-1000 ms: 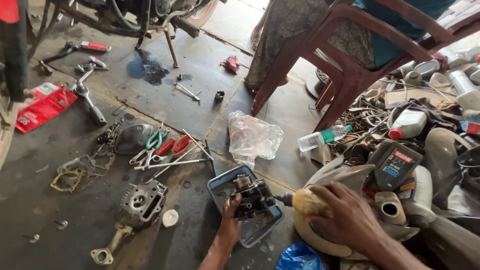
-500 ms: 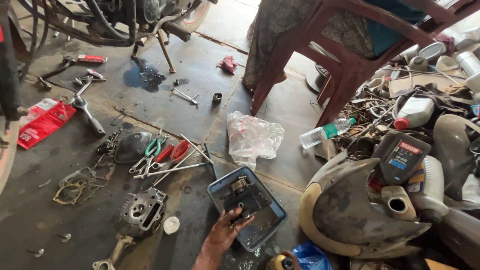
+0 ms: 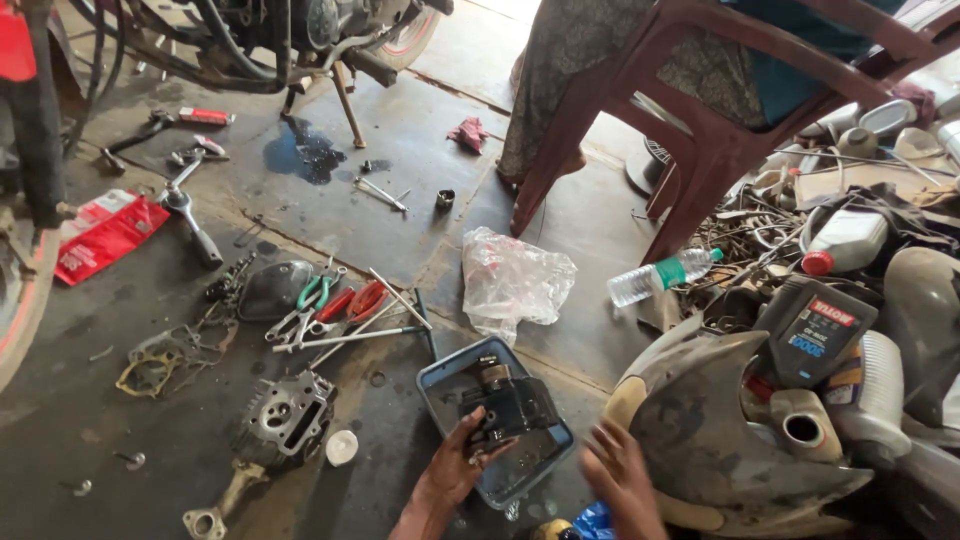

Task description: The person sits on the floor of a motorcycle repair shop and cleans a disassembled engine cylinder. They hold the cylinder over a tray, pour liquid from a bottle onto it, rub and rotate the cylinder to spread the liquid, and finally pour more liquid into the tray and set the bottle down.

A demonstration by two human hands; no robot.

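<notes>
Fingers of left hand (image 3: 455, 470) clench black carburetor (image 3: 508, 405) over blue tray (image 3: 440, 385) — right hand (image 3: 618, 478) blurred, grip unclear.

— Where does everything lie around the tray (image 3: 440, 385)?
— The carburettor (image 3: 510, 408) sits in it. Left lies the cylinder head (image 3: 283, 412), behind it the plastic bag (image 3: 513, 280), right the fairing (image 3: 715, 440).

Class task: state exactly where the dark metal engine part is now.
In the head view, the dark metal engine part sits low and centre, held by the left hand over the blue-rimmed rectangular tray.
</notes>
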